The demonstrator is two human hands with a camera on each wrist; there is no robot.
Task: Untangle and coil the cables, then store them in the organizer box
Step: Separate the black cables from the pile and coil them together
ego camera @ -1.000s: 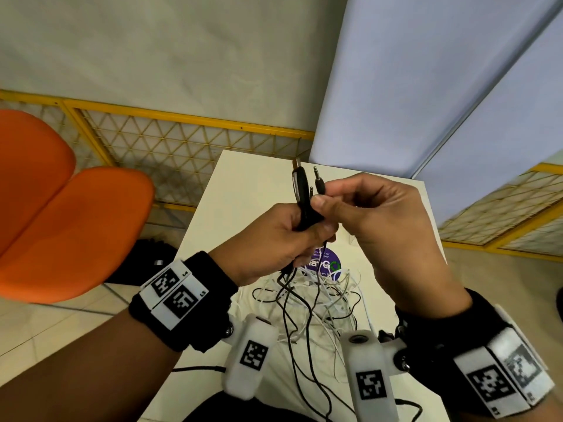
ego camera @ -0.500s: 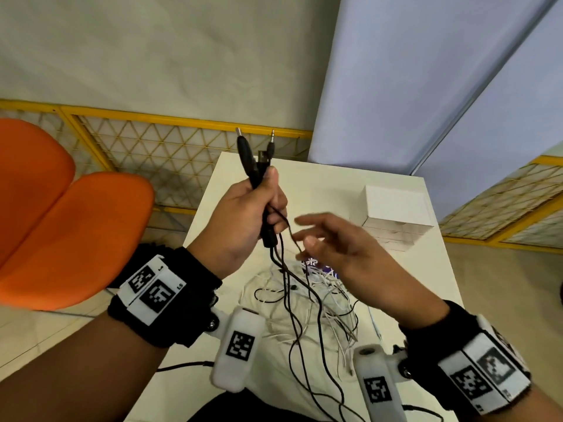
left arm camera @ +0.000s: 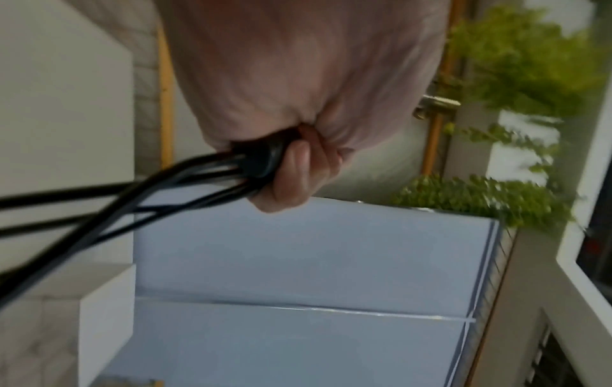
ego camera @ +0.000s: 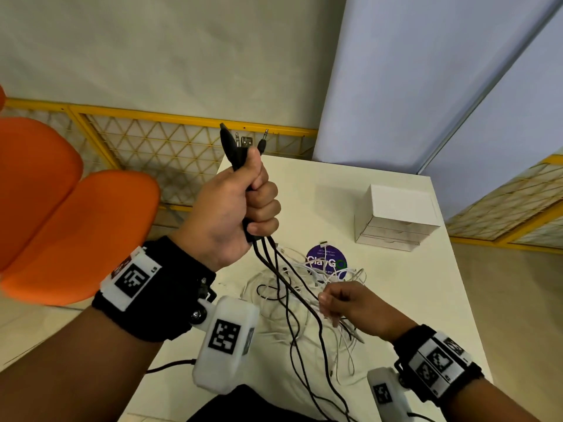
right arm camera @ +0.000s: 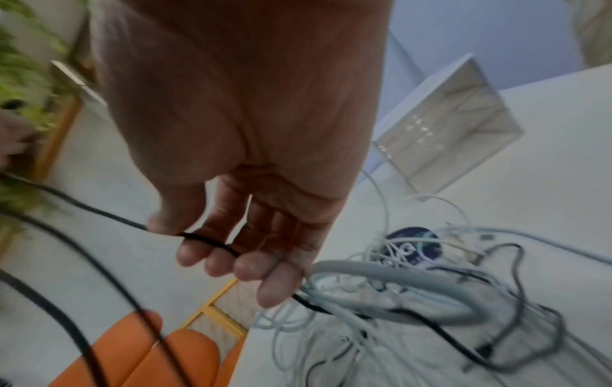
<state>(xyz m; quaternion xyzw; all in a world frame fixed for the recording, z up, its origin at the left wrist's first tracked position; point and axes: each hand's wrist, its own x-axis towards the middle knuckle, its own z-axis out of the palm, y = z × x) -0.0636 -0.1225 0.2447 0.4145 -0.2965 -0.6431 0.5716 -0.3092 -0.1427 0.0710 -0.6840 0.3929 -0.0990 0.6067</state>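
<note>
My left hand (ego camera: 240, 205) is raised above the table, fist curled round a bunch of black cable ends (ego camera: 240, 147), plugs sticking up out of it; the left wrist view shows the black cables (left arm camera: 139, 180) leaving the fist (left arm camera: 291, 167). They hang down to a tangle of black and white cables (ego camera: 307, 287) on the white table (ego camera: 426, 300). My right hand (ego camera: 338, 303) is low over the tangle, thumb and fingers pinching one black cable (right arm camera: 205, 242). The white organizer box (ego camera: 399, 217) with clear drawers stands at the table's back right.
An orange chair (ego camera: 61, 214) stands left of the table. A yellow mesh fence (ego camera: 158, 147) runs behind it, and pale blue panels (ego camera: 426, 86) rise at the back right. A round purple sticker (ego camera: 326, 263) lies on the table under the cables.
My left hand has lifted the bunch of black cable ends higher and closed into a fist on it. My right hand has let go of the plugs, dropped to the tangle and taken a black cable.
</note>
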